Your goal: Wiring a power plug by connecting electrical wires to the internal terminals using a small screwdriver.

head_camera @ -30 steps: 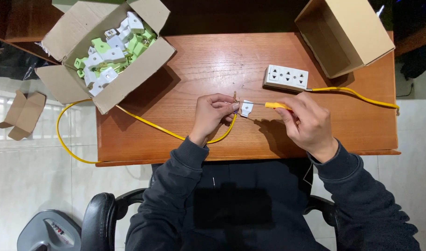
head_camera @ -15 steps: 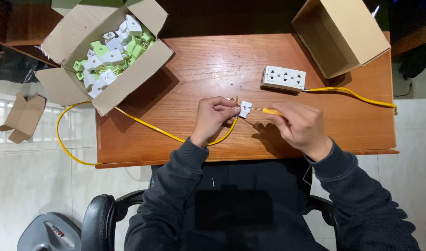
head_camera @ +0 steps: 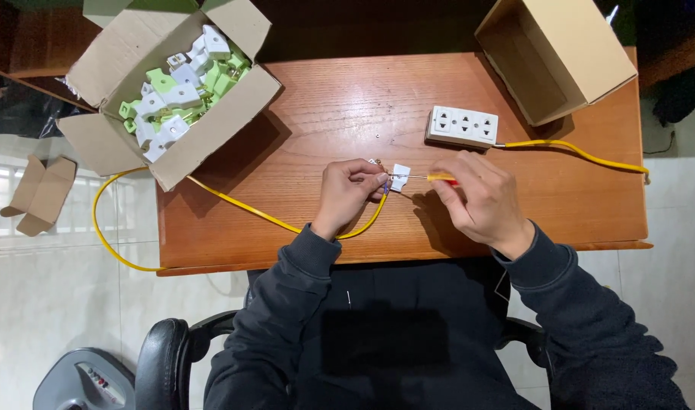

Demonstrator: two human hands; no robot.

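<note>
The left hand [head_camera: 347, 190] pinches a small white plastic plug piece [head_camera: 400, 177] between thumb and fingertips, with the bared end of a yellow flat cable [head_camera: 241, 206] curling under its palm. The right hand [head_camera: 480, 199] is closed around a thin screwdriver with an orange handle [head_camera: 441, 178], its metal shaft reaching left to touch the plug piece just beyond the left fingertips. Above the right knuckles a white three-outlet socket block [head_camera: 462, 126] lies on the wooden table [head_camera: 347, 99]. Far up-left of the left fingers stands an open cardboard box of white and green plug parts [head_camera: 169, 95]; up-right of the right fingers, an empty cardboard box [head_camera: 552, 53].
</note>
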